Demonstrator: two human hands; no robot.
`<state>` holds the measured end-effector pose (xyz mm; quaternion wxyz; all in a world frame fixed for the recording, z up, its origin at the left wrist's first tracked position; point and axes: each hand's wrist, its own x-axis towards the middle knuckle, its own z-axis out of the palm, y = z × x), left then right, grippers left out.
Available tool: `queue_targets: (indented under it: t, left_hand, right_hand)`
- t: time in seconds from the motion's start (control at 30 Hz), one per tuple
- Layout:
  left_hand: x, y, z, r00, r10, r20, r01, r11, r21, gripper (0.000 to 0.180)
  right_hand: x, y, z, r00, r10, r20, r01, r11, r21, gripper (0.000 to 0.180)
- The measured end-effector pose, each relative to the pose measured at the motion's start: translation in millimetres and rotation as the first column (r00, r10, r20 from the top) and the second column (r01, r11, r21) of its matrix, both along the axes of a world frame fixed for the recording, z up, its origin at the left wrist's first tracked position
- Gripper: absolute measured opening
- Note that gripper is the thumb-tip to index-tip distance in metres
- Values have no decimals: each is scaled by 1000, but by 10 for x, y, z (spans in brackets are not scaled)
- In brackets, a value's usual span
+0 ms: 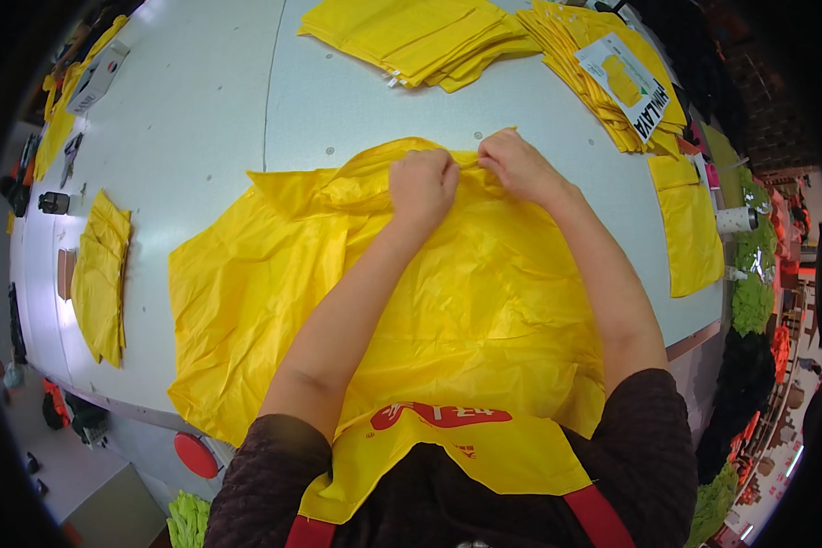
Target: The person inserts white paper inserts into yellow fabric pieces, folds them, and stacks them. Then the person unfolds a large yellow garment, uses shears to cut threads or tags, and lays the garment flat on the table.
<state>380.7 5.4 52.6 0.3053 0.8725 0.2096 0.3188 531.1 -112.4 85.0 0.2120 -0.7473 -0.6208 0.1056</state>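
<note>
A large yellow garment (274, 274) of thin, shiny, creased cloth lies spread on the pale table in front of me. Its near part hangs toward my body. My left hand (422, 189) is closed in a fist on the garment's far edge, near its middle. Just to the right, my right hand (518, 166) pinches the same edge, with a small tip of cloth showing above the fingers. A short stretch of gathered edge runs between the two hands. The exact shape of the gripped part is hidden by my fingers.
Folded yellow pieces (420, 36) lie in a stack at the far side, with another stack (566, 73) under a printed sheet (623, 80) at far right. More yellow cloth (100, 274) lies left, near scissors (71, 155). A white cylinder (735, 219) sits at the right edge.
</note>
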Motion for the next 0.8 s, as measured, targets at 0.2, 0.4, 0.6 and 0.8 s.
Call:
queue_targets:
  t: [0.2, 0.4, 0.6, 0.8]
  left_hand:
    - [-338, 169, -58, 993, 122, 2, -122, 992, -12, 11]
    - [-639, 432, -110, 970, 243, 26, -245, 967, 77, 11]
    - [-1276, 879, -196, 935, 337, -108, -323, 938, 129, 10]
    - [-1456, 1073, -181, 936, 352, 25, -340, 917, -210, 32]
  right_hand:
    - [-11, -49, 7, 992, -126, -18, 125, 991, -38, 8]
    - [70, -77, -6, 983, -178, -33, 179, 983, 37, 9]
    - [163, -231, -68, 978, -205, -34, 205, 978, 26, 10]
    - [41, -161, -226, 878, -476, -44, 471, 847, 246, 16]
